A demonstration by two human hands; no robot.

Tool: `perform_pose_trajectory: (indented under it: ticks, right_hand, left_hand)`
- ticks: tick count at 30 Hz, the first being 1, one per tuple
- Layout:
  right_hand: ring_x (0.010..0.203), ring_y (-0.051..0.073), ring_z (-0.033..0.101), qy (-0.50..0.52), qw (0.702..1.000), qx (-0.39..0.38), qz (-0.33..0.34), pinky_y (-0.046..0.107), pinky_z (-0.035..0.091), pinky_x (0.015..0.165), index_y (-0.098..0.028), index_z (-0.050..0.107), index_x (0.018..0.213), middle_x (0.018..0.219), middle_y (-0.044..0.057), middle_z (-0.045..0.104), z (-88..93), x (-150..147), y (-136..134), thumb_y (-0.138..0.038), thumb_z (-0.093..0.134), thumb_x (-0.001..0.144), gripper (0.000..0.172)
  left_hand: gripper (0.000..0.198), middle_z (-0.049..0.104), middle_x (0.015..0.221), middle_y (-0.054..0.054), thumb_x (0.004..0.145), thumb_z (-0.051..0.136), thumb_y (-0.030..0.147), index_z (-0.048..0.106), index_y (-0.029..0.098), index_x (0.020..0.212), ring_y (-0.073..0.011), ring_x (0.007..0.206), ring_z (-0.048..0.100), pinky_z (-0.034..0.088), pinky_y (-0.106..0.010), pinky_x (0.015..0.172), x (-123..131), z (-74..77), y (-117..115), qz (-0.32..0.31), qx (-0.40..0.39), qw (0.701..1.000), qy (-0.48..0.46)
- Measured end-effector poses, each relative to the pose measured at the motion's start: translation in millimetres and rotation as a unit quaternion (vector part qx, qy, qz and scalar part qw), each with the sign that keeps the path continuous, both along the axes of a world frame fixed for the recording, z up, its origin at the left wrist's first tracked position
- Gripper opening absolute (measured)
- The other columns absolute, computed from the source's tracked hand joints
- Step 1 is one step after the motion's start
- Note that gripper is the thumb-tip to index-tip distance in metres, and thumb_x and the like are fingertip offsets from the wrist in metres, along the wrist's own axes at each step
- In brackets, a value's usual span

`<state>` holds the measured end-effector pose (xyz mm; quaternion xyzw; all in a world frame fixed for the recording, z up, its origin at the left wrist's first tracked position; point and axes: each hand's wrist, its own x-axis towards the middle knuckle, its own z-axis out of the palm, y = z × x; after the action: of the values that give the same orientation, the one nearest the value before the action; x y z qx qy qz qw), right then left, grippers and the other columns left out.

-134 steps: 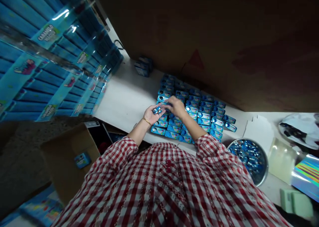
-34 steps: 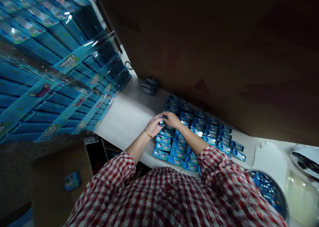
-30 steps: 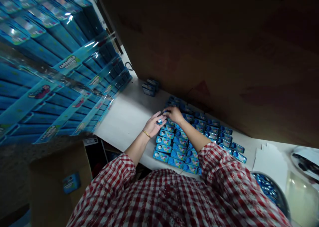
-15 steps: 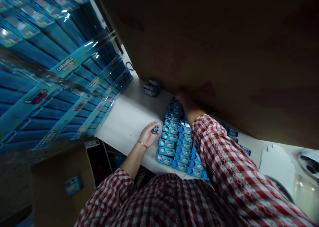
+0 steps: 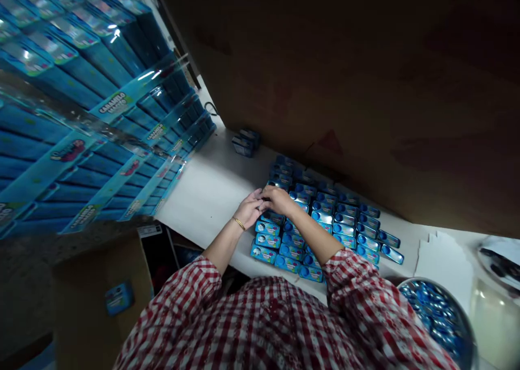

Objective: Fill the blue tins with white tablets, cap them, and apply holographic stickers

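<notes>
My left hand (image 5: 249,209) is cupped palm up at the left edge of rows of small blue boxes (image 5: 268,240). Its fingers curl around the small shiny blue piece seen there half a second ago, now covered. My right hand (image 5: 277,199) comes over from the right, fingertips pinched together and meeting the left fingers. Whatever is between its fingertips is hidden. The boxes lie flat in columns beneath and beside both hands, many with a round spot at one end.
Plastic-wrapped stacks of blue packs (image 5: 114,110) rise at left. A large cardboard box (image 5: 325,77) looms behind the boxes. At lower right stands a bowl (image 5: 471,332) of small shiny blue pieces. An open carton (image 5: 93,326) sits at lower left, a blue box (image 5: 119,298) inside.
My right hand has come back from the far end of the box rows to meet my left hand. The left has shifted slightly right. The bowl is now uncovered by the right arm.
</notes>
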<state>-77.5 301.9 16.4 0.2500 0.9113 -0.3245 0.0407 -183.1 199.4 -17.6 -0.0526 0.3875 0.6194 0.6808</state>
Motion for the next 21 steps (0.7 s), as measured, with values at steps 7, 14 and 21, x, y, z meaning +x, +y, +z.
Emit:
perform_pose_trajectory:
  ticks: [7, 14, 21]
  right_hand:
    - [0.087, 0.014, 0.060, 0.000, 0.997, -0.041, 0.060, 0.020, 0.045, 0.075, -0.022, 0.072, 0.087, 0.092, 0.002, 0.066, 9.8, 12, -1, -0.024, 0.070, 0.074, 0.013]
    - [0.092, 0.014, 0.062, -0.007, 0.992, -0.025, -0.120, 0.021, 0.044, 0.081, -0.018, 0.068, 0.101, 0.099, 0.004, 0.068, 1.2, 13, 24, -0.019, 0.047, 0.087, 0.025]
    - [0.107, 0.025, 0.059, -0.171, 0.949, 0.071, -0.255, 0.030, 0.044, 0.088, -0.011, 0.063, 0.113, 0.113, 0.016, 0.064, -11.1, -28, 90, -0.011, 0.050, 0.082, 0.033]
  left_hand:
    - [0.025, 0.064, 0.079, -0.004, 0.072, 0.063, 0.005, 0.064, 0.013, 0.095, -0.0101, 0.068, 0.058, 0.046, -0.023, 0.067, 7, 2.5, -7, -0.051, 0.015, 0.999, -0.011]
    - [0.016, 0.066, 0.085, -0.009, 0.077, 0.057, 0.003, 0.066, 0.011, 0.088, -0.0125, 0.080, 0.062, 0.048, -0.023, 0.072, 6, 6.4, -6, -0.016, -0.062, 0.998, 0.001]
    - [0.021, 0.067, 0.084, -0.010, 0.075, 0.059, 0.003, 0.065, 0.009, 0.093, -0.0123, 0.075, 0.062, 0.049, -0.022, 0.066, -3, 7.8, -18, 0.008, -0.094, 0.995, 0.024]
